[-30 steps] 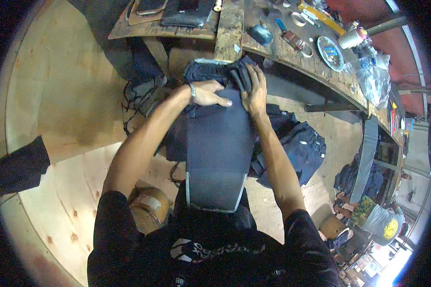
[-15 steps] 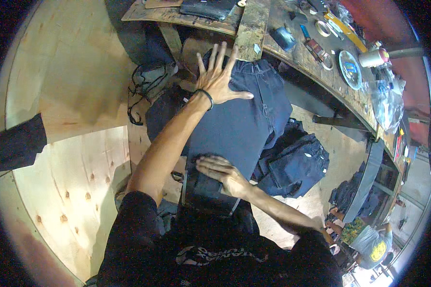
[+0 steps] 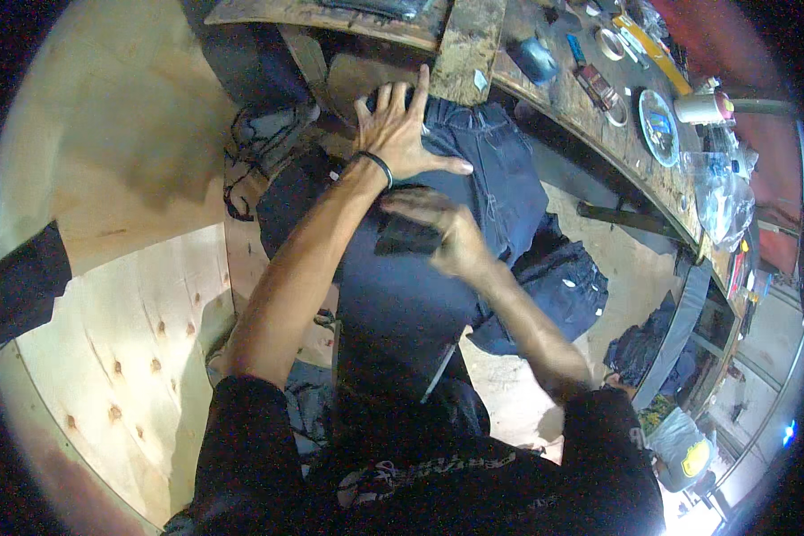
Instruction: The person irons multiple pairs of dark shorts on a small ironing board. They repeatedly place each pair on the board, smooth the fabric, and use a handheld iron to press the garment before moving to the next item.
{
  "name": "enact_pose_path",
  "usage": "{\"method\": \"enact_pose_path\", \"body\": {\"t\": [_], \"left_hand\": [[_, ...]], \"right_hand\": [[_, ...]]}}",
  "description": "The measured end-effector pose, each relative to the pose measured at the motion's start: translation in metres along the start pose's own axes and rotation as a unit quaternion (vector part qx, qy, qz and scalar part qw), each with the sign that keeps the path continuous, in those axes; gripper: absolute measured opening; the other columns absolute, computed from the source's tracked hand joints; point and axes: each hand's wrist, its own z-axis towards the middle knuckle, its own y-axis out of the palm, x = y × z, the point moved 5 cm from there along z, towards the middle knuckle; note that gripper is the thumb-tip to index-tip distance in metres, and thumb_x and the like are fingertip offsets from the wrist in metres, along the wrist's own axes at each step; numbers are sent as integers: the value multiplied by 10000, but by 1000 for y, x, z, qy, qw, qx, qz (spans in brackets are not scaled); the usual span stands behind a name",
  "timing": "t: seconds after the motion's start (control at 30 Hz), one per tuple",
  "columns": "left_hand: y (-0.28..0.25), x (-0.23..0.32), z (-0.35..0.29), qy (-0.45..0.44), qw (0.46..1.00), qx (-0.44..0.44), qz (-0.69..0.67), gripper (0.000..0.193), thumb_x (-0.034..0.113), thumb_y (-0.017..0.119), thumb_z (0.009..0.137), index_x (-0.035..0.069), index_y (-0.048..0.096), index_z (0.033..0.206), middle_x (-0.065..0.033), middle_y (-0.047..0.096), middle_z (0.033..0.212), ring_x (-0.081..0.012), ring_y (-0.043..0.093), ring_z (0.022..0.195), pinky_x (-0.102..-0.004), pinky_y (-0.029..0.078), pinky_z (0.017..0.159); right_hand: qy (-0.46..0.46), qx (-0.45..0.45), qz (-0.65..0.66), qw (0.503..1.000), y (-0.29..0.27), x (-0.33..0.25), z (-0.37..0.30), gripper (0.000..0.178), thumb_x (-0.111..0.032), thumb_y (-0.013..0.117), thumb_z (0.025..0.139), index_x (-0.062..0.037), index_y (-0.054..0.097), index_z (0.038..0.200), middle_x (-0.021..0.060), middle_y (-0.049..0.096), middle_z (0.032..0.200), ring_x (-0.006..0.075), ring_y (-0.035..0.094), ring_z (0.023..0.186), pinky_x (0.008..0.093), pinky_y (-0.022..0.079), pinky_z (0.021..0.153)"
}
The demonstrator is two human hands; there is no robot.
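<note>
Dark navy trousers (image 3: 393, 295) lie stretched lengthwise in front of me, their gathered elastic waistband at the far end by the table's jutting board. My left hand (image 3: 397, 134) lies on them near the waistband, with thumb and index finger stretched wide. A black band circles that wrist. Closer to me, my right hand (image 3: 451, 237) is over the middle of the trousers, smeared by motion. Under its fingers is a dark patch; whether this is shadow or something held, I cannot make out.
More dark garments (image 3: 558, 295) lie in a pile to the right. A worn wooden workbench (image 3: 634, 161) curves along the right, bearing a plate (image 3: 658, 127), tape roll (image 3: 610, 45) and thread cone (image 3: 703, 108). Plywood panels (image 3: 125, 313) stand left. Another person (image 3: 683, 447) is at the lower right.
My right hand has swept away from me along the trousers, from near my body to just below the left hand. The left hand's middle fingers have bent; it stays near the waistband.
</note>
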Motion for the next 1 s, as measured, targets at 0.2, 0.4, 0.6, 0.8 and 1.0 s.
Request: {"method": "enact_pose_path", "body": {"t": [0.2,0.4,0.6,0.8,1.0], "left_hand": [[1,2,1,-3,1000,6,21,1731,1042,728,467,18,144,1735,-254,511,1498,-417,474,1408,-640,371,1100],[-2,5,2,-9,1000,-9,27,1697,1013,757,496,51,129,1745,-241,491,1516,-411,472,1416,-659,370,1111],[-3,6,2,-9,999,6,44,1687,1011,753,511,62,110,1749,-259,487,1514,-432,465,1435,-680,380,1097],[4,5,-1,-7,998,20,58,1705,1045,724,472,50,169,1740,-246,482,1520,-429,470,1427,-680,345,1109],[3,6,0,-11,999,-10,31,1659,1012,747,520,69,148,1746,-275,452,1579,-452,419,1486,-714,343,1130]], "right_hand": [[-4,17,-2,1000,-11,9,-4,653,-40,706,724,-30,718,1377,200,702,1434,376,614,1399,524,406,1254],[41,-90,63,993,6,-5,-20,802,-53,701,673,-66,661,1474,195,666,1491,378,573,1446,495,391,1275],[0,35,-23,999,-10,4,-34,698,-231,799,834,-45,647,1490,217,631,1527,338,586,1440,492,420,1240],[43,87,33,995,-4,-1,-53,622,-140,828,791,-76,733,1402,148,653,1526,325,568,1462,505,405,1249],[43,121,4,992,20,-2,-87,657,-166,884,742,-32,739,1368,155,649,1535,363,588,1442,535,397,1250]]}}
